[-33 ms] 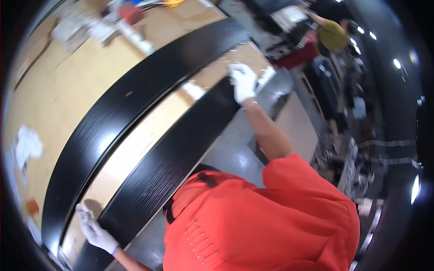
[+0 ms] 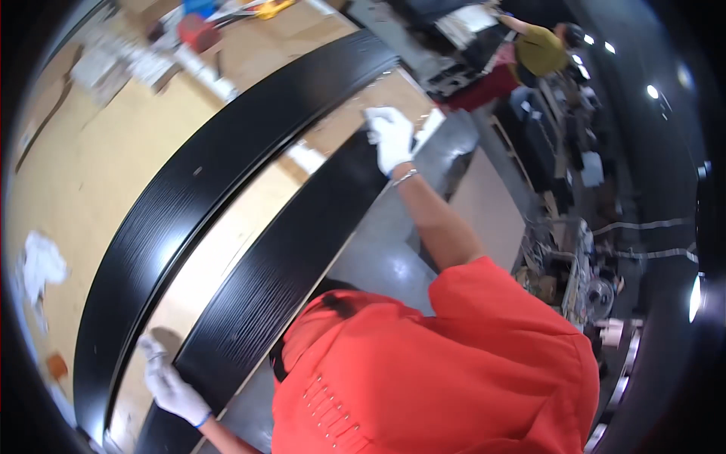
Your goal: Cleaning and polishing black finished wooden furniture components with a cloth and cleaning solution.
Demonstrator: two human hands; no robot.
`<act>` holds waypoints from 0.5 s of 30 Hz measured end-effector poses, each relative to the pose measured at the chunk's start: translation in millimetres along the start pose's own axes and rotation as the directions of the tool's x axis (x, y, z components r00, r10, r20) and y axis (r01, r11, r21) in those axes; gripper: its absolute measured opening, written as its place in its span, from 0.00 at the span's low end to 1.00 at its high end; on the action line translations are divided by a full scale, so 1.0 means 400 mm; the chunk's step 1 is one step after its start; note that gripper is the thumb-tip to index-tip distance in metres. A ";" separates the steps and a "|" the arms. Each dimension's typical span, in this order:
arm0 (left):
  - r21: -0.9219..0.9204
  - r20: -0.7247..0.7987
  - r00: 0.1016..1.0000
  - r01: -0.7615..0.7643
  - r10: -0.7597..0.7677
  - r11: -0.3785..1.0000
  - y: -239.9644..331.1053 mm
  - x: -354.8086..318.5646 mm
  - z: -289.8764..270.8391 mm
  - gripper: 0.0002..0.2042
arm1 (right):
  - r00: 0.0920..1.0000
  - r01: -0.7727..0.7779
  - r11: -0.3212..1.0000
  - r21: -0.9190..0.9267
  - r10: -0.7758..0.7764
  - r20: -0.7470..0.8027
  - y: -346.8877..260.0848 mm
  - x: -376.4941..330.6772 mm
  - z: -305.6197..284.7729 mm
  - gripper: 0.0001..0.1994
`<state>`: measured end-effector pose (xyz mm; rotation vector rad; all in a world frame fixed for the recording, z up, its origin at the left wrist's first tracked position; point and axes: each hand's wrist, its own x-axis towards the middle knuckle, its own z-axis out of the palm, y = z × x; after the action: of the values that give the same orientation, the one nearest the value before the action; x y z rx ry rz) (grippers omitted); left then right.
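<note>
Two long black boards with a wood-grain sheen lie across a pale worktop. The near black board [image 2: 265, 284] runs slantwise along the worktop's near edge. My gloved left hand [image 2: 172, 387] is over its lower left part, fingers reaching past the far edge and closed on it as far as I can see. At the upper right end, my gloved right hand [image 2: 392, 142] has its fingers bent around the board's far corner. Beyond it, the far black board [image 2: 181, 181] appears bowed by the lens, with a strip of bare worktop [image 2: 219, 246] between the two.
White cloth [image 2: 44, 261] lies at the worktop's left. Cardboard [image 2: 280, 38], a red object [image 2: 198, 34] and white wrapped pieces [image 2: 102, 72] sit at the far side. Another person in a yellow top [image 2: 541, 51] works at the upper right. A fan [image 2: 600, 297] stands at right.
The whole view has shifted slightly, with things at the top moving left. Both hands keep their places on the near black board.
</note>
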<state>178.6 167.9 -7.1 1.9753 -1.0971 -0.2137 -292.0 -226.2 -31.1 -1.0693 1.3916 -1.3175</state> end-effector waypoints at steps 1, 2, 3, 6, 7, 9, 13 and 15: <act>0.135 0.185 0.978 -0.119 0.093 0.984 0.003 0.009 0.074 0.07 | 0.999 -0.032 0.998 -0.054 0.030 -0.044 -0.052 0.005 -0.004 0.05; 0.186 0.211 0.945 -0.289 0.249 0.939 0.067 0.028 0.154 0.07 | 0.991 0.127 0.974 -0.186 -0.130 -0.005 -0.059 0.001 -0.013 0.05; 0.245 0.243 0.887 -0.448 0.393 0.860 0.131 0.048 0.221 0.07 | 0.963 0.268 0.915 -0.303 -0.263 0.055 -0.040 -0.019 -0.002 0.06; 0.300 0.307 0.892 -0.422 0.332 0.855 0.214 0.067 0.331 0.08 | 0.837 0.545 0.550 -0.633 -0.394 0.379 -0.084 -0.111 0.080 0.07; 0.296 0.314 0.885 -0.434 0.343 0.851 0.212 0.068 0.339 0.08 | 0.754 0.656 0.408 -0.635 -0.398 0.523 -0.095 -0.144 0.112 0.07; 0.283 0.264 0.912 -0.384 0.314 0.879 0.197 0.060 0.344 0.10 | 0.611 0.788 0.396 -0.472 -0.413 0.675 -0.067 -0.162 0.129 0.07; 0.329 0.266 0.916 -0.380 0.301 0.865 0.192 0.050 0.331 0.11 | 0.798 0.597 0.365 -0.714 -0.186 0.572 -0.090 -0.060 0.060 0.05; 0.350 0.279 0.917 -0.375 0.286 0.859 0.192 0.048 0.326 0.11 | 0.845 0.530 0.242 -0.812 -0.225 0.485 -0.101 0.032 -0.006 0.05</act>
<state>76.9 56.2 -27.7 2.1003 -1.7197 -0.0177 -296.7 -240.3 8.8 -2.4410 1.7404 -0.4496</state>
